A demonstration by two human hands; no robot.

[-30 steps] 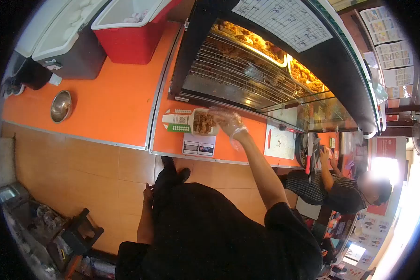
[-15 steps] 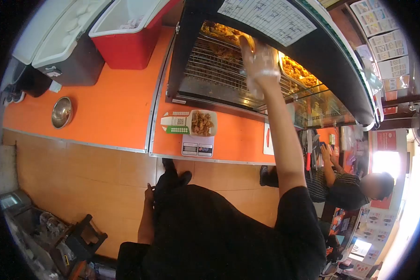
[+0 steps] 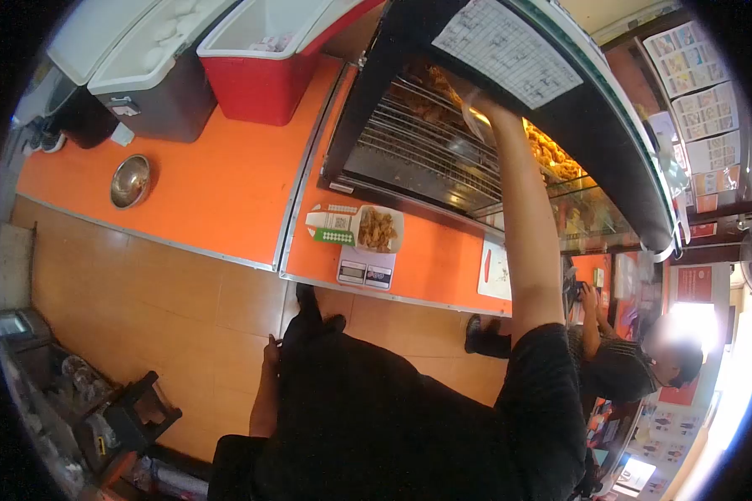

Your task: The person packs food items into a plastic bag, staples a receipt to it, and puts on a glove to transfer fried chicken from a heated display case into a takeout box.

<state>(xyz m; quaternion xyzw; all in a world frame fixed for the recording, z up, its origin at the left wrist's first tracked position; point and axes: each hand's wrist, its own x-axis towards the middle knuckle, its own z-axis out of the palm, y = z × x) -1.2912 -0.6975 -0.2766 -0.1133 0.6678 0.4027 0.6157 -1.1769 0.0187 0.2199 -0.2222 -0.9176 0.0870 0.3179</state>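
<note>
My right hand (image 3: 478, 115), in a clear plastic glove, reaches inside the lit display cabinet (image 3: 355, 125). Its fingers are hidden behind the upper frame, so I cannot see whether they hold anything. Fried food (image 3: 556, 154) lies under the warm light to the right of my wrist, and darker fried pieces (image 3: 430, 79) sit to its left on wire racks. My left hand (image 3: 271, 349) hangs low by my side over the floor, its fingers too small to read. On the counter, an open paper box (image 3: 378, 230) of fried pieces rests on a digital scale (image 3: 366, 273).
A metal bowl (image 3: 130, 182) stands on the orange counter (image 3: 217, 200), with a red cooler (image 3: 255, 88) and a grey cooler (image 3: 171, 104) behind. A white board (image 3: 497, 271) lies right of the scale. A co-worker (image 3: 614, 363) stands at right; a dark stool (image 3: 142, 415) is at lower left.
My right hand has gone deeper into the cabinet, and its fingers have passed out of sight. The view has tilted, so the counter things appear lower and farther right. My left hand still hangs down.
</note>
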